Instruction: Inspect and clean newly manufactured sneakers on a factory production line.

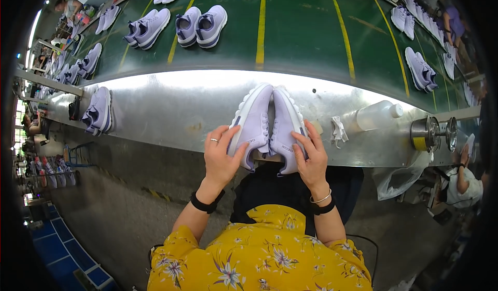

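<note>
Two lavender sneakers with white soles lie on their sides on the metal ledge, tops facing each other and toes pointing away from me. My left hand point(223, 153) grips the left sneaker point(252, 117) at its heel end, fingers along the sole and thumb on the upper. The right sneaker point(282, 117) is held the same way by my right hand point(311, 159), its fingers spread over the heel side. The toes of the two sneakers touch or nearly touch. Their heels reach the ledge's near edge.
Beyond the metal ledge point(171, 104) runs a green conveyor belt point(295, 26) with yellow lines, carrying pairs of sneakers point(202, 26). Another pair point(97, 110) stands at the ledge's left. To the right are a crumpled white cloth point(339, 130), a translucent bottle point(376, 116) and a metal canister point(425, 134).
</note>
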Motion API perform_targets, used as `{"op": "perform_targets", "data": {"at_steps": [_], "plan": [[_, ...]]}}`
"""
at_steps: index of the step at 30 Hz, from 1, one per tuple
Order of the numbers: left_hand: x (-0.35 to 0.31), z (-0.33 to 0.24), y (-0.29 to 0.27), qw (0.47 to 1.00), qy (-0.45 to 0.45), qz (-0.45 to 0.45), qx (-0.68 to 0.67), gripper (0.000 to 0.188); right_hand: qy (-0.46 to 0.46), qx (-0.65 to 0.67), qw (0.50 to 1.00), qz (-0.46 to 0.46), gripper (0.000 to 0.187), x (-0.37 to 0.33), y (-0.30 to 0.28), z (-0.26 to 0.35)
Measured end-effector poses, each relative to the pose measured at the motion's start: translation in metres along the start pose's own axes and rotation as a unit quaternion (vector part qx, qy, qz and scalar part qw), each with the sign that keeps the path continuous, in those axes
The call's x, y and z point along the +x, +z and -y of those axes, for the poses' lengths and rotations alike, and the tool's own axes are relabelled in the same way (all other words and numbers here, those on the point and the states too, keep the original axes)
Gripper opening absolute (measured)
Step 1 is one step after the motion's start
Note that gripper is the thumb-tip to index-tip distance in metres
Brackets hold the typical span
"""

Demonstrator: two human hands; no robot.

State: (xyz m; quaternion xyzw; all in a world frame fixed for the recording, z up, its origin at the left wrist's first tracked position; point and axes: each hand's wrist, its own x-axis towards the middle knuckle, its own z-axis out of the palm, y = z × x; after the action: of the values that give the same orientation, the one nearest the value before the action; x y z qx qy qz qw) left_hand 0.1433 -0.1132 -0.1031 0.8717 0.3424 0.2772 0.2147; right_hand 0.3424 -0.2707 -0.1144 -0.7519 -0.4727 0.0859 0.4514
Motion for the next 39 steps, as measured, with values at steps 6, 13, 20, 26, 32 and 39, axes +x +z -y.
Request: {"op": "perform_targets", "data": {"at_steps": [6,13,20,26,32,39], "plan": [[0.015,0.007,-0.004,0.979,-0.160,0.039,-0.124,0.049,0.029,-0.013,0.999,-0.005,0.037,-0.003,0.000,0.000],[0.012,-0.031,-0.006,0.999,0.009,0.021,0.027,0.074,-0.008,-0.124,0.992,0.020,0.063,-0.002,-0.002,0.033],[0.007,-0.006,0.010,0.996,-0.069,0.047,-0.008,0.080,-0.012,-0.204,0.978,0.044,0.076,-0.005,0.004,0.027],[0.014,0.025,-0.012,0.946,-0.214,0.053,-0.239,0.066,-0.013,-0.191,0.981,0.009,0.075,-0.005,0.003,0.023],[0.033,0.016,-0.053,0.984,-0.083,-0.147,-0.051,0.047,-0.016,-0.157,0.987,-0.029,0.064,-0.003,0.000,0.017],[0.033,-0.048,0.005,0.960,-0.071,0.016,-0.269,0.051,0.096,0.088,0.991,-0.038,0.056,-0.019,-0.026,0.015]]}}
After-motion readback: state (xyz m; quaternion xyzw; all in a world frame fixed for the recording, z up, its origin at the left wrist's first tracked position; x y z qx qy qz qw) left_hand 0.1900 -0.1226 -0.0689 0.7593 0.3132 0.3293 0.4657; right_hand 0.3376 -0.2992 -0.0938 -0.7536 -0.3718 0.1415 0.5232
